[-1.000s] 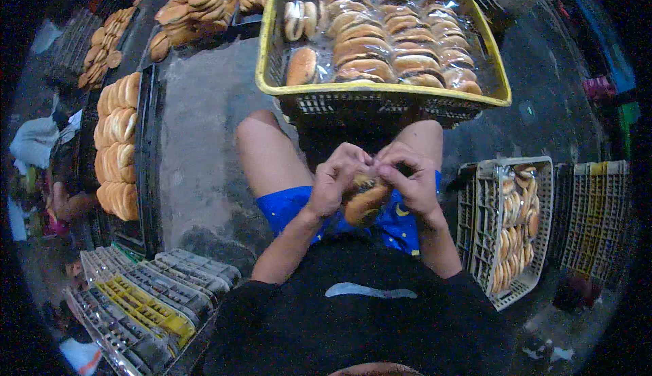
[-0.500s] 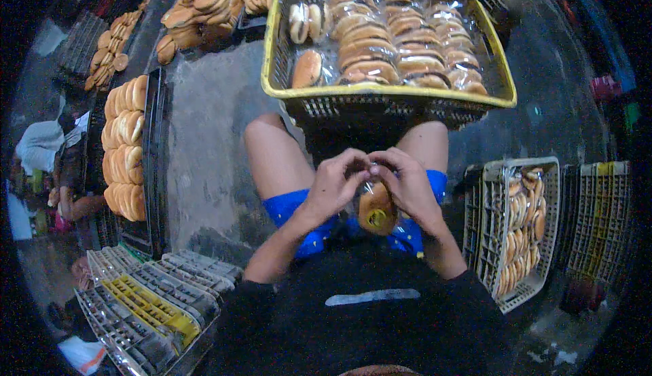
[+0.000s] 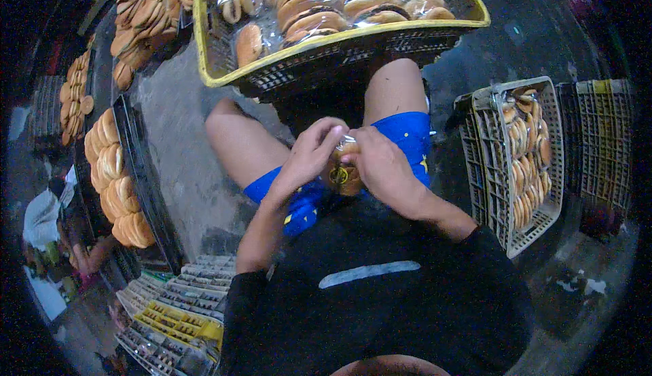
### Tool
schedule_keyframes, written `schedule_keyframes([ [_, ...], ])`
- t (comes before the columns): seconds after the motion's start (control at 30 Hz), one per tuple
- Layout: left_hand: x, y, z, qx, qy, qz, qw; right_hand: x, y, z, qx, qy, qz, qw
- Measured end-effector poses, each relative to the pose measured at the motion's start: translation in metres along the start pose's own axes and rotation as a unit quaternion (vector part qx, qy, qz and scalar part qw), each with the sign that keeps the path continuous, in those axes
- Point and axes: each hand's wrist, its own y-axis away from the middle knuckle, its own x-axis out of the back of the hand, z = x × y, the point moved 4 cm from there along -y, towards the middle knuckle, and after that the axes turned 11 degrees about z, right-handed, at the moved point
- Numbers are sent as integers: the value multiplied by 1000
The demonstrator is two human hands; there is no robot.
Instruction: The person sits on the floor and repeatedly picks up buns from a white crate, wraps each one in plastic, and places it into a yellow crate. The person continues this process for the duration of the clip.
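Observation:
A bun in a clear plastic bag [image 3: 344, 180], with a round yellow mark on the wrap, is held above my lap. My left hand [image 3: 313, 149] pinches the upper part of the bag from one side. From the other side, my right hand [image 3: 384, 167] curls over the bag with its fingertips close to those of the left. The fingers partly hide the bag's upper end. Just beyond my knees stands a yellow-rimmed crate [image 3: 200, 36] holding rows of bagged buns [image 3: 312, 11].
To the left, rows of unwrapped buns [image 3: 114, 172] rest beside a dark tray edge, with a bun pile [image 3: 146, 16] farther off. Stacked crates [image 3: 173, 315] stand lower left. At right is a pale crate [image 3: 499, 165] of buns. Another person's arm [image 3: 92, 257] shows far left.
The view has shifted and turned, so the yellow-rimmed crate appears higher and farther left. Both hands still hold the bagged bun; the right now covers more of its side.

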Motion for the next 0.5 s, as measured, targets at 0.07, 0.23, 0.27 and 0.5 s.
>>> schedule_keyframes([
  [0.07, -5, -2, 3, -161, -9, 25, 987, 14, -5, 10, -41, -53, -2, 998],
  [0.23, -43, -12, 19, -195, 108, 236, 946, 20, 0, 45, -64, -109, 305, 944],
  [0.27, -47, -16, 23, -215, 93, 251, 939, 21, 0, 75, -104, -97, 303, 942],
  [0.5, -32, -30, 12, -138, 100, 276, 946, -58, 28, 445, -295, 108, 63, 947],
])
